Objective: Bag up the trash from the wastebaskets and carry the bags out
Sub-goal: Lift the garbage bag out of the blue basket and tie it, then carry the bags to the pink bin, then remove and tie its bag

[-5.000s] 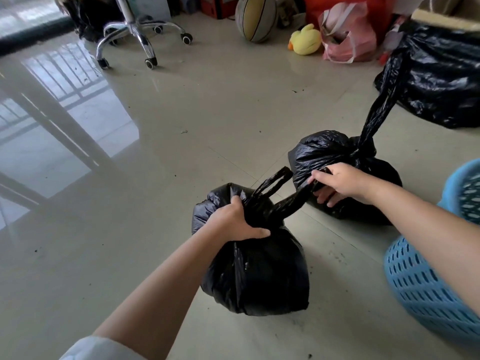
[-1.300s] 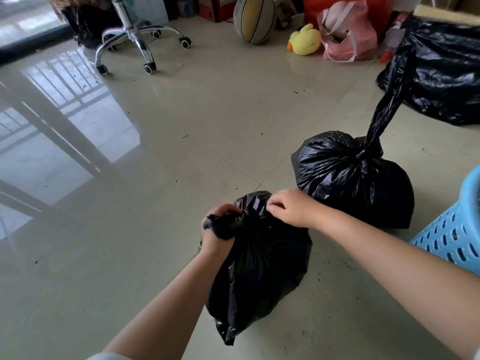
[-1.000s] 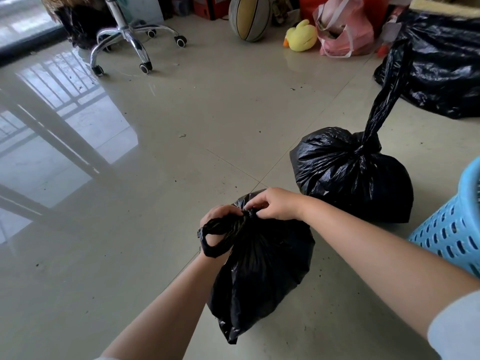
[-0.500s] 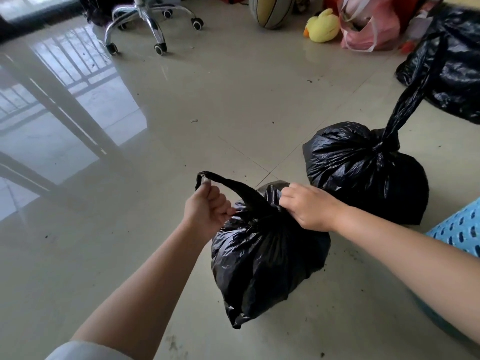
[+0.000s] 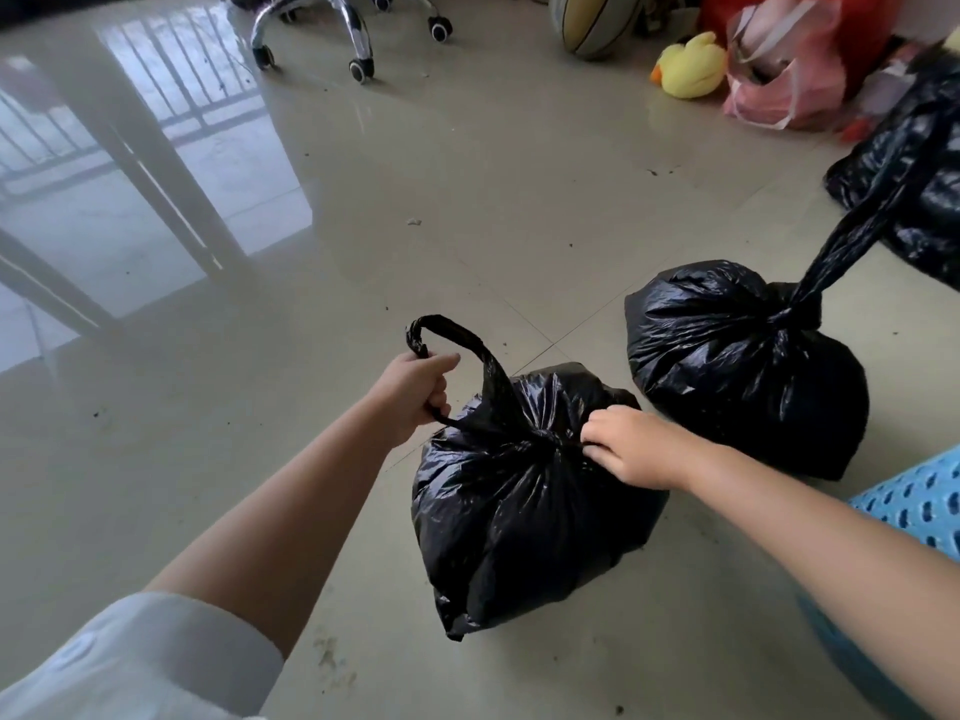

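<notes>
Clearly knot-tightening: left hand (image 5: 415, 389) grip clamped on handle loop (image 5: 457, 337), pulling toward frame left; right hand (image 5: 631, 446) pinches neck of near trash bag (image 5: 519, 511), bracing it at lower centre.

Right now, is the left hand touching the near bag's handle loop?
Touching. The head view shows the left hand gripping the handle loop of the near bag.

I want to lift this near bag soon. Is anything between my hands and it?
No. The left hand already grips the handle loop of the near bag, and the right hand pinches its knot. The second tied bag sits beside it, apart, behind the right hand.
</notes>
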A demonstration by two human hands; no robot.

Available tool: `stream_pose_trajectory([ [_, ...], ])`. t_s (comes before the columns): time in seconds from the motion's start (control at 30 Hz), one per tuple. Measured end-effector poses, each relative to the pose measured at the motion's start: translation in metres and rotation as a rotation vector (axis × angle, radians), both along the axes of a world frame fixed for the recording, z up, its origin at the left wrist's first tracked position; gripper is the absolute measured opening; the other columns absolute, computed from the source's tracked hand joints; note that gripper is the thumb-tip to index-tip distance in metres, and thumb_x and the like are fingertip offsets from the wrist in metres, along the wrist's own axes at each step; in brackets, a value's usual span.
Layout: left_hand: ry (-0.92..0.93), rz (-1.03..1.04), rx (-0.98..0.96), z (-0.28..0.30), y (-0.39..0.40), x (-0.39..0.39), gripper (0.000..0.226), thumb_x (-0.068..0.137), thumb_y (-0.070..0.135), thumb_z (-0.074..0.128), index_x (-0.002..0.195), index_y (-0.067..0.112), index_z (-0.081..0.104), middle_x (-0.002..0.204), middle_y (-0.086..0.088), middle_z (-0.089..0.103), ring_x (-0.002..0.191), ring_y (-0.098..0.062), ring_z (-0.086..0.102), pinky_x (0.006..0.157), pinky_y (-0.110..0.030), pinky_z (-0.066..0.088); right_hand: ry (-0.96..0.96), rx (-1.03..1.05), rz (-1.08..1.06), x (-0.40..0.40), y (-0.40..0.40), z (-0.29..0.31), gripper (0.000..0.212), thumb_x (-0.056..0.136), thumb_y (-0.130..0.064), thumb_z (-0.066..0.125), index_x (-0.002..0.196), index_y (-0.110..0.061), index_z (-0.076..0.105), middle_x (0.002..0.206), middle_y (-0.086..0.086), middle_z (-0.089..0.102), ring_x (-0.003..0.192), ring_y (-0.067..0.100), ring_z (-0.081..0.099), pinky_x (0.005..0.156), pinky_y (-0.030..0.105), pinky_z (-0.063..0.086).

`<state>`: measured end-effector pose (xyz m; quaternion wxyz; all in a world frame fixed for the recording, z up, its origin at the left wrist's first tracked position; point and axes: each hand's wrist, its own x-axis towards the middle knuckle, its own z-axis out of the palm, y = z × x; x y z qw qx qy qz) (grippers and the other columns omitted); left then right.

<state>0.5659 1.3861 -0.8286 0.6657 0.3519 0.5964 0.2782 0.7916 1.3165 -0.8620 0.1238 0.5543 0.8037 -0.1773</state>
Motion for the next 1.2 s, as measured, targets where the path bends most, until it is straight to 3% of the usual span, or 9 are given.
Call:
stream_pose_trajectory([
  [0.17, 0.182, -0.327, 0.251, 0.047, 0.007, 0.032, 0.027, 0.084, 0.002, 0.058, 0.064, 0.014, 0.046, 0.059, -0.002, 0.042, 0.053, -0.013, 0.041, 0.057, -0.023, 0.038, 0.067, -0.102, -0.205, 0.032, 0.011, 0.031, 0.028, 0.088, -0.022, 0.047, 0.113, -0.013, 0.057, 0.113, 0.005, 0.06, 0.102, 0.02, 0.053, 0.09, 0.031, 0.042],
  [0.37, 0.467, -0.609, 0.596, 0.111, 0.008, 0.099, 0.022, 0.084, 0.018, 0.061, 0.065, 0.013, 0.05, 0.059, 0.001, 0.047, 0.058, -0.017, 0.043, 0.052, -0.024, 0.032, -0.015, 0.43, -0.498, 0.092, 0.031, 0.098, 0.028, 0.087, -0.014, 0.047, 0.112, -0.006, 0.059, 0.12, 0.014, 0.059, 0.116, 0.031, 0.045, 0.095, 0.037, 0.038],
  [0.5, 0.72, -0.553, 0.743, 0.143, 0.016, 0.134, 0.018, 0.087, 0.02, 0.054, 0.077, 0.006, 0.051, 0.057, -0.001, 0.04, 0.061, -0.024, 0.043, 0.044, -0.022, 0.026, 0.07, 0.684, -0.859, 0.126, 0.053, 0.145, 0.045, 0.086, -0.023, 0.056, 0.125, -0.001, 0.047, 0.13, 0.023, 0.048, 0.121, 0.037, 0.04, 0.095, 0.044, 0.039],
  [0.67, 0.79, -0.508, 0.731, 0.147, 0.017, 0.149, 0.018, 0.09, 0.024, 0.051, 0.083, 0.008, 0.056, 0.069, -0.006, 0.051, 0.075, -0.025, 0.048, 0.06, -0.025, 0.033, 0.258, 0.544, -1.231, 0.146, 0.083, 0.149, 0.069, 0.081, -0.032, 0.065, 0.131, 0.001, 0.031, 0.137, 0.023, 0.043, 0.126, 0.039, 0.039, 0.098, 0.048, 0.039],
  [0.8, 0.86, -0.509, 0.722, 0.138, 0.017, 0.143, 0.02, 0.089, 0.027, 0.053, 0.081, 0.01, 0.058, 0.066, -0.005, 0.052, 0.073, -0.025, 0.049, 0.053, -0.025, 0.033, 0.392, 0.398, -1.35, 0.148, 0.097, 0.138, 0.07, 0.081, -0.028, 0.066, 0.134, -0.004, 0.027, 0.136, 0.021, 0.045, 0.128, 0.037, 0.037, 0.103, 0.048, 0.034],
  [0.93, 0.938, -0.495, 0.756, 0.131, 0.021, 0.14, 0.024, 0.089, 0.026, 0.053, 0.094, 0.005, 0.063, 0.077, -0.006, 0.054, 0.073, -0.025, 0.048, 0.061, -0.025, 0.033, 0.478, 0.541, -1.187, 0.142, 0.101, 0.142, 0.013, 0.085, -0.017, 0.053, 0.083, -0.005, 0.056, 0.098, 0.023, 0.059, 0.104, 0.036, 0.055, 0.082, 0.038, 0.042],
  [1.0, 0.974, -0.526, 0.754, 0.134, 0.025, 0.142, 0.024, 0.089, 0.026, 0.052, 0.096, 0.005, 0.062, 0.08, -0.007, 0.053, 0.074, -0.026, 0.047, 0.062, -0.026, 0.034, 0.447, 0.602, -1.032, 0.137, 0.103, 0.158, 0.036, 0.086, -0.014, 0.049, 0.053, -0.014, 0.036, 0.067, 0.016, 0.048, 0.084, 0.035, 0.052, 0.065, 0.03, 0.033],
  [1.1, 1.045, -0.6, 0.735, 0.15, 0.029, 0.147, 0.021, 0.092, 0.023, 0.047, 0.09, 0.005, 0.058, 0.082, -0.009, 0.051, 0.076, -0.027, 0.046, 0.063, -0.027, 0.034, 0.356, 0.559, -0.879, 0.128, 0.1, 0.193, 0.042, 0.083, -0.011, 0.051, 0.048, -0.012, 0.028, 0.051, 0.005, 0.035, 0.071, 0.028, 0.042, 0.049, 0.032, 0.024],
  [1.2, 1.094, -0.633, 0.656, 0.179, 0.024, 0.147, 0.019, 0.094, 0.014, 0.038, 0.079, 0.004, 0.046, 0.083, -0.01, 0.046, 0.076, -0.027, 0.043, 0.064, -0.03, 0.034, 0.215, 0.463, -0.725, 0.111, 0.092, 0.231, 0.027, 0.083, -0.012, 0.051, 0.058, -0.004, 0.045, 0.063, 0.012, 0.05, 0.076, 0.033, 0.048, 0.051, 0.029, 0.028],
])
